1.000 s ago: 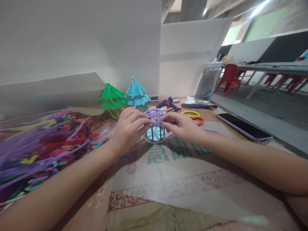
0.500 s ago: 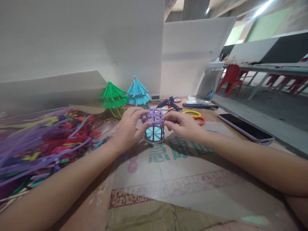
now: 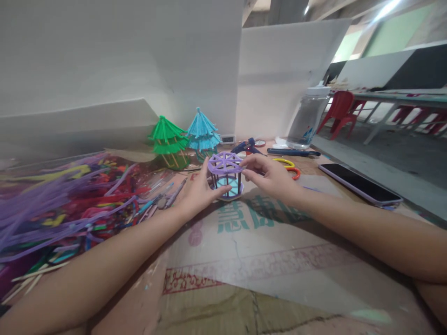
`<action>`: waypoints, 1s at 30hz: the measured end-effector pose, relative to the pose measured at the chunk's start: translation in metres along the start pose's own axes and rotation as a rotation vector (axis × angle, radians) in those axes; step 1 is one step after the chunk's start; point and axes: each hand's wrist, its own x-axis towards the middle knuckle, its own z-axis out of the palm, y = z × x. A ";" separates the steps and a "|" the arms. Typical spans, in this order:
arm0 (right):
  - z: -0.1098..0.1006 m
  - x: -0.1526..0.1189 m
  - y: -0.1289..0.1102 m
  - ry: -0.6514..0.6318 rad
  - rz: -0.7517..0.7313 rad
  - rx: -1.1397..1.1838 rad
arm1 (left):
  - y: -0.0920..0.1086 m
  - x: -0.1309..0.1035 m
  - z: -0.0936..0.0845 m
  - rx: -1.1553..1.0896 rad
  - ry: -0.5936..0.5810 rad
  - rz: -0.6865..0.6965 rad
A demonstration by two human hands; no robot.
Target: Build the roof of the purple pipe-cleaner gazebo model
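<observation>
A small pavilion frame (image 3: 223, 170) stands in front of me, with a spoked purple pipe-cleaner ring on top, dark posts and a light blue base edged in purple. Low on its left side, my left hand (image 3: 195, 191) is closed around it, thumb across the front and fingers partly hidden behind. At the right of the top ring, the thumb and forefinger of my right hand (image 3: 270, 177) are bent close together against the rim. Behind the frame stand a green two-tiered pavilion (image 3: 168, 139) and a light blue one (image 3: 202, 130).
Colourful pipe cleaners (image 3: 70, 200) pile up on the left. Toward the back are a blue glue gun (image 3: 247, 145), yellow-and-orange scissors (image 3: 293, 172), a dark blue cutter (image 3: 293, 152) and a clear bottle (image 3: 309, 118). A phone (image 3: 359, 184) lies at the right edge.
My left hand has dropped from the top ring to the posts and base, leaving the ring more visible. The right hand stays by the rim. The view has shifted slightly.
</observation>
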 end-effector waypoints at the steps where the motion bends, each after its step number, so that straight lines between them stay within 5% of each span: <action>1: 0.000 0.000 0.001 -0.001 0.005 0.008 | 0.002 0.001 0.001 -0.009 -0.007 -0.004; 17: -0.011 0.010 0.012 0.018 0.018 0.012 | 0.022 0.000 0.000 0.133 -0.048 0.011; 30: -0.013 0.006 0.008 0.066 -0.137 -0.225 | 0.008 -0.001 0.000 0.185 -0.039 0.059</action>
